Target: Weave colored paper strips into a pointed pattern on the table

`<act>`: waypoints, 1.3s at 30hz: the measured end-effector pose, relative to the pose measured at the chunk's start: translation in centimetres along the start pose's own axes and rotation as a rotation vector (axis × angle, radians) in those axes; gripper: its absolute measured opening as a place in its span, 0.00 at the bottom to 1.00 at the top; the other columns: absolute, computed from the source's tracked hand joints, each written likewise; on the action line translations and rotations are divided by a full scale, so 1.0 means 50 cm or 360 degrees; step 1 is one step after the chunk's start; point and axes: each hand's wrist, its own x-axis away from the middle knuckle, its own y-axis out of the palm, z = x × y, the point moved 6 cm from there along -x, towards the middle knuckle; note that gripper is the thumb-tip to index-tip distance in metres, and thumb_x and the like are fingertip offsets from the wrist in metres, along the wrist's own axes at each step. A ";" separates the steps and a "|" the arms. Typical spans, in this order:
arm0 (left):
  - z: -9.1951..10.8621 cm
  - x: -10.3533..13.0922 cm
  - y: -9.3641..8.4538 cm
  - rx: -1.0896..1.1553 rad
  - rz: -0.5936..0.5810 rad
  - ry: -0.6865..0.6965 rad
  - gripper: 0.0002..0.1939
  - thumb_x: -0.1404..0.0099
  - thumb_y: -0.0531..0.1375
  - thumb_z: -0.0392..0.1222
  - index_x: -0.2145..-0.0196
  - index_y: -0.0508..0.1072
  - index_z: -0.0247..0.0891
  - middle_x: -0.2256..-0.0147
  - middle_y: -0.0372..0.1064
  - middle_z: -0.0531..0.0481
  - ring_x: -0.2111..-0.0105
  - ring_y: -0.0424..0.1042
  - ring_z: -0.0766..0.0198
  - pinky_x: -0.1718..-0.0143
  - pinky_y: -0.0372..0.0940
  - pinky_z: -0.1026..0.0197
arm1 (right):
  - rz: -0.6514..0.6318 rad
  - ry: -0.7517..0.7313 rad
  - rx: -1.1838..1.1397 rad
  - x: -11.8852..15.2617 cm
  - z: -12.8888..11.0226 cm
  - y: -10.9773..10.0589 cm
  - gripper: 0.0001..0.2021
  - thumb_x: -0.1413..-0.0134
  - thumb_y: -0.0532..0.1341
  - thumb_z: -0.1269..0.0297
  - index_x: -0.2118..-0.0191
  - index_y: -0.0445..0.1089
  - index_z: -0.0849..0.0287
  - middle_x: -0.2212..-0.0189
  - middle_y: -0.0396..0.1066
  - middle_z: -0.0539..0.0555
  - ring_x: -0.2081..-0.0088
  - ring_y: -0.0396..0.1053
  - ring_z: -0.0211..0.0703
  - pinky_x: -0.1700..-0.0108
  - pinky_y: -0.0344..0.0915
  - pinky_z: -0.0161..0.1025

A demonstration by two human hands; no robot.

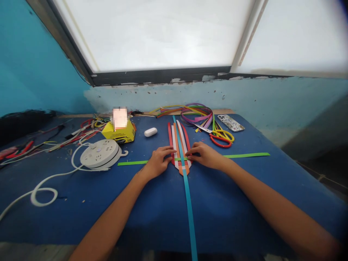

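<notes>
A small mat of woven paper strips point(186, 141), in red, white and orange, lies on the table, pointed at its near end. A long blue paper strip point(190, 206) runs lengthwise through its middle and hangs over the near table edge. Crosswise goes a green paper strip point(246, 156), its ends sticking out far on both sides. My left hand point(159, 162) has its fingers closed on the mat's left edge, over the green strip. From the other side, my right hand point(205, 156) pinches at the right edge, thumb by the green strip. The fingertips' exact hold is partly hidden.
Scissors point(221, 137) with red and yellow handles lie beside a coil of coloured strips point(197, 114). A phone point(231, 122) is at the back right. Leftward are a white earbud case point(150, 132), a yellow box point(119, 134), a round power strip point(100, 154) and cables.
</notes>
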 end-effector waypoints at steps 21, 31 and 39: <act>0.016 0.006 0.000 -0.0025 0.0067 -0.0059 0.14 0.31 0.62 0.37 0.49 0.76 0.40 0.55 0.72 0.46 0.58 0.73 0.57 0.51 0.69 0.52 | 0.0007 0.0150 0.0079 0.001 -0.004 -0.001 0.09 0.36 0.65 0.64 0.53 0.80 0.56 0.62 0.75 0.56 0.59 0.71 0.45 0.55 0.63 0.40; 0.018 0.008 0.008 -0.0074 0.0045 -0.0122 0.10 0.29 0.60 0.38 0.52 0.77 0.41 0.55 0.71 0.47 0.57 0.74 0.59 0.52 0.69 0.56 | 0.0054 0.0609 0.0174 0.013 0.017 0.006 0.09 0.41 0.68 0.58 0.63 0.72 0.58 0.66 0.76 0.53 0.67 0.70 0.42 0.69 0.56 0.36; 0.018 0.011 0.010 -0.0167 0.0066 -0.0314 0.03 0.31 0.63 0.38 0.60 0.73 0.38 0.61 0.72 0.47 0.60 0.74 0.56 0.58 0.66 0.55 | 0.0013 0.0744 0.0322 0.020 0.003 0.002 0.12 0.38 0.65 0.54 0.67 0.73 0.57 0.62 0.75 0.54 0.63 0.70 0.44 0.68 0.53 0.38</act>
